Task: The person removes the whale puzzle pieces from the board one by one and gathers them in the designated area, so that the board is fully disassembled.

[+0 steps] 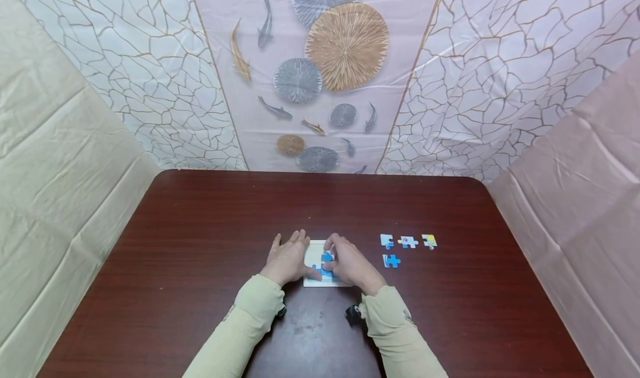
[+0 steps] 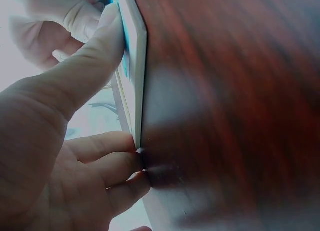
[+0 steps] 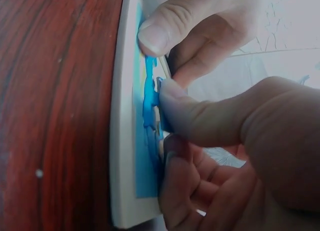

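A shallow white puzzle tray (image 1: 311, 284) lies on the table between both hands, with blue jigsaw pieces (image 3: 149, 96) in its near part. My left hand (image 1: 286, 260) is at the tray's left side. Its thumb presses on the blue pieces near the front edge, while the extended fingers (image 2: 120, 168) touch the tray's side. My right hand (image 1: 352, 264) reaches over the tray from the right. Between its thumb and index finger it pinches a blue puzzle piece (image 3: 164, 113), held tilted just over the other pieces. The fingers partly cover the tray.
To the right of the tray lie several loose puzzle pieces: a row with a white-blue piece (image 1: 386, 240), a white one (image 1: 408, 242) and a yellow one (image 1: 429, 241), and a blue one (image 1: 391, 261) below. Patterned cloth (image 1: 310, 117) hangs behind the dark red table (image 1: 225, 211).
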`<state>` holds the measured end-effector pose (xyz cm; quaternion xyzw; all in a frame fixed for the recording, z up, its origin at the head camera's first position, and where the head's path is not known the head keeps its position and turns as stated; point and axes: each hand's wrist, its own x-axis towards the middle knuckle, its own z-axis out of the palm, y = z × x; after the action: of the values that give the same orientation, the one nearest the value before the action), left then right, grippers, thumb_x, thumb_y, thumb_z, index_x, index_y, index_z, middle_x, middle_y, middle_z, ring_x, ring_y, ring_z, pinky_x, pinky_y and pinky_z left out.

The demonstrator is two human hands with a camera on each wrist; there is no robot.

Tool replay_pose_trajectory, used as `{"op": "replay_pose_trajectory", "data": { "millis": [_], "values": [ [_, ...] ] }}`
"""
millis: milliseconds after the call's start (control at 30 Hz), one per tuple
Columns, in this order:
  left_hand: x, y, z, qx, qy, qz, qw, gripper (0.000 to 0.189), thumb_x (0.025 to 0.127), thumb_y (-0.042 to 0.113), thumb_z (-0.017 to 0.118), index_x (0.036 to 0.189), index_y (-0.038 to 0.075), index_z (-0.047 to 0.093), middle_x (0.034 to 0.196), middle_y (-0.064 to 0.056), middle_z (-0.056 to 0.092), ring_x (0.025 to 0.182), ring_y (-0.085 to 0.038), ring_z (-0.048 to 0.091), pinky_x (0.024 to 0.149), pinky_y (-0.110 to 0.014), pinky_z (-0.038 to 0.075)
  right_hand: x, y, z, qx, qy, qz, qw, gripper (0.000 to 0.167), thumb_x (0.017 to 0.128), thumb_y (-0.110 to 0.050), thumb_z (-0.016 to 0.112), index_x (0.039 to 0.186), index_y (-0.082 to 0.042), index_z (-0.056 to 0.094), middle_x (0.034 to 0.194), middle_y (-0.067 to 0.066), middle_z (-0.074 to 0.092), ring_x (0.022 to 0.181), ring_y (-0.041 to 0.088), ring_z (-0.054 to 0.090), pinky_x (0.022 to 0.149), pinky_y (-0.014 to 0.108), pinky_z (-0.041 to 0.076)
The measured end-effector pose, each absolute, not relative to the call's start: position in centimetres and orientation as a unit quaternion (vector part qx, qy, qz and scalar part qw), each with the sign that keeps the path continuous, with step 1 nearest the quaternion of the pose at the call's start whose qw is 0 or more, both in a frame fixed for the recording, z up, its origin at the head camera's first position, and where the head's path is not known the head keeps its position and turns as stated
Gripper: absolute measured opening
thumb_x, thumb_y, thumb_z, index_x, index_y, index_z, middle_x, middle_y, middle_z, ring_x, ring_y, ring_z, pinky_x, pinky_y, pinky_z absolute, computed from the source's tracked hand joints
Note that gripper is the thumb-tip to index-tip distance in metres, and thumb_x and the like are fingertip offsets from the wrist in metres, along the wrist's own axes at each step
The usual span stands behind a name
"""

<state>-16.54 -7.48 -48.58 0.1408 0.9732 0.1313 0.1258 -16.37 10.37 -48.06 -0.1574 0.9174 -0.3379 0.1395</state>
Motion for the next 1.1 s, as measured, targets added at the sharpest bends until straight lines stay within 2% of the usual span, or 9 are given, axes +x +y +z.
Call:
{"op": "replay_pose_trajectory", "data": {
  "millis": [200, 367, 567, 833, 1100],
  "values": [
    [-16.5, -7.5, -48.6, 0.141, 0.973, 0.135, 0.125, 0.105, 0.067, 0.065, 0.077, 0.146, 0.004, 0.044, 0.155, -0.014, 0.031, 0.145, -0.026, 0.025, 0.114, -0.058, 0.013, -16.3, 10.7, -48.5, -0.144, 0.903, -0.384, 0.129, 0.026, 0.086, -0.009, 0.074, 0.107, -0.009, 0.060, 0.084, 0.002, 0.054, 0.074, 0.017, 0.051, 0.068, 0.032, 0.046],
    [-16.4, -7.5, -48.7, 0.141, 0.973, 0.132, 0.124, 0.105, 0.067, 0.064, 0.078, 0.146, 0.004, 0.044, 0.155, -0.014, 0.031, 0.144, -0.026, 0.026, 0.114, -0.057, 0.013, -16.3, 11.1, -48.8, -0.144, 0.893, -0.411, 0.110, 0.018, 0.086, -0.010, 0.074, 0.102, -0.008, 0.066, 0.077, -0.001, 0.058, 0.069, 0.013, 0.054, 0.066, 0.029, 0.048],
    [-16.3, -7.4, -48.6, 0.139, 0.973, 0.131, 0.128, 0.105, 0.067, 0.064, 0.078, 0.146, 0.004, 0.044, 0.155, -0.014, 0.031, 0.145, -0.026, 0.025, 0.114, -0.057, 0.013, -16.2, 12.1, -48.7, -0.104, 0.870, -0.470, 0.107, 0.020, 0.087, -0.015, 0.074, 0.106, -0.011, 0.069, 0.083, -0.001, 0.063, 0.073, 0.016, 0.058, 0.069, 0.031, 0.051],
    [-16.4, -7.3, -48.6, 0.136, 0.974, 0.132, 0.127, 0.105, 0.067, 0.063, 0.079, 0.146, 0.004, 0.043, 0.156, -0.014, 0.030, 0.145, -0.026, 0.025, 0.114, -0.057, 0.013, -16.4, 13.8, -47.5, -0.077, 0.849, -0.517, 0.071, 0.031, 0.089, -0.009, 0.071, 0.119, -0.005, 0.067, 0.092, 0.005, 0.066, 0.079, 0.019, 0.063, 0.067, 0.028, 0.053],
    [-16.5, -7.4, -48.6, 0.139, 0.974, 0.128, 0.128, 0.106, 0.067, 0.063, 0.078, 0.147, 0.004, 0.042, 0.156, -0.013, 0.029, 0.145, -0.026, 0.024, 0.114, -0.057, 0.014, -16.2, 16.0, -45.9, -0.073, 0.862, -0.500, 0.036, 0.025, 0.091, -0.010, 0.069, 0.116, -0.009, 0.068, 0.094, 0.004, 0.065, 0.081, 0.021, 0.060, 0.063, 0.031, 0.051]
  ]
}}
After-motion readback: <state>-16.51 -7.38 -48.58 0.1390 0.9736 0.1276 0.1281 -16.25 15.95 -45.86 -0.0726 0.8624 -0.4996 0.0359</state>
